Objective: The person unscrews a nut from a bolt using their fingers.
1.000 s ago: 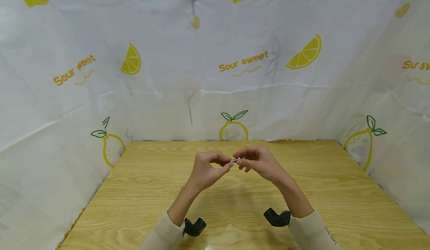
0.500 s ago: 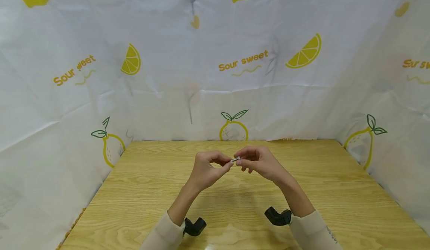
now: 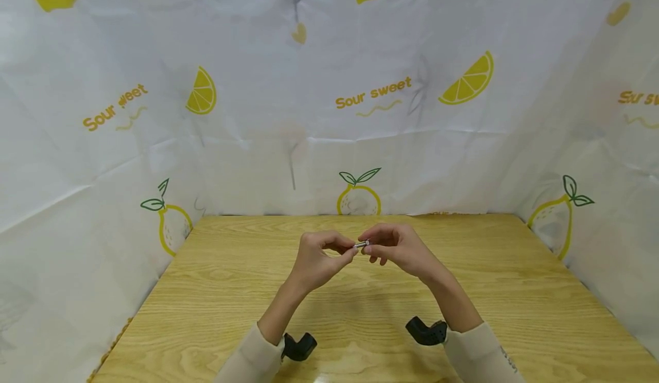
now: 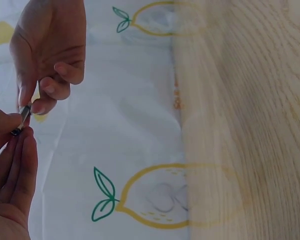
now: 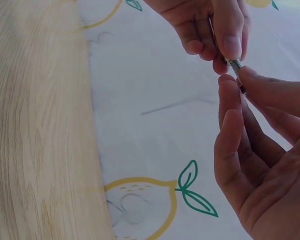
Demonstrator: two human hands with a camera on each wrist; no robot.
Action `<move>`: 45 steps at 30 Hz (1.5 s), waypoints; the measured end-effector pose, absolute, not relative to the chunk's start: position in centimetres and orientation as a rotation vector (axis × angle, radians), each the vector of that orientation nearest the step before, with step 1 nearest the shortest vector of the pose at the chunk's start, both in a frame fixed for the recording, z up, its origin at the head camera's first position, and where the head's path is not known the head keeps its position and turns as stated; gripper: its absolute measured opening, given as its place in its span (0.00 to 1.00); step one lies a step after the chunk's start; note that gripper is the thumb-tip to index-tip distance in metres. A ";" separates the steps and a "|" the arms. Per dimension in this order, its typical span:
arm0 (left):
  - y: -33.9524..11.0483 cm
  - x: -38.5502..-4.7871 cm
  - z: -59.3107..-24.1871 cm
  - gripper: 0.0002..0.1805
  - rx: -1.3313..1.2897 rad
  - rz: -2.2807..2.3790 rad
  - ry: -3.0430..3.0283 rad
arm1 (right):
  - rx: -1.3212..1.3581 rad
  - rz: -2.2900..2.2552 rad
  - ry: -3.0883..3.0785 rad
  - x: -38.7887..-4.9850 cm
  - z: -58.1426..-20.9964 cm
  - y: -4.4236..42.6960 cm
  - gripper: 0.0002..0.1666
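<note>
Between my two hands, a small silver metal bolt (image 3: 361, 244) is held above the table, slightly tilted. Threads show on its shaft (image 5: 235, 65) in the right wrist view. My left hand (image 3: 317, 258) pinches one end between thumb and forefinger, covering that end. At the other end, the thumb and forefinger of my right hand (image 3: 400, 251) hold the bolt around what looks like a wider head. The left wrist view shows the bolt (image 4: 25, 114) bridging both sets of fingertips. The other fingers of the right hand (image 5: 270, 185) are loosely bent.
A wood-grain table (image 3: 237, 303) lies beneath both hands. White sheeting printed with lemons (image 3: 257, 103) hangs behind it and on both sides. Black camera mounts (image 3: 426, 331) stick out from both wrists at the pale sleeves.
The right fingertips have shifted slightly along the bolt, so more of its right end shows. The left hand has stayed in place.
</note>
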State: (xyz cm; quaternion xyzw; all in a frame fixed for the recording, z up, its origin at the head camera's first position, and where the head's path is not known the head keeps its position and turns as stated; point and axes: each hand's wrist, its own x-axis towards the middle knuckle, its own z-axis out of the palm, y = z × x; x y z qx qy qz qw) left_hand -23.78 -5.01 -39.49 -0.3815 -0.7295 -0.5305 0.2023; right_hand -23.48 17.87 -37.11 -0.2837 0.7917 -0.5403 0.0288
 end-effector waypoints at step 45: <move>-4.9 -23.9 -39.6 0.04 -1.076 -1.457 -2.028 | -0.848 -1.628 2.459 -23.4 -36.9 18.1 0.19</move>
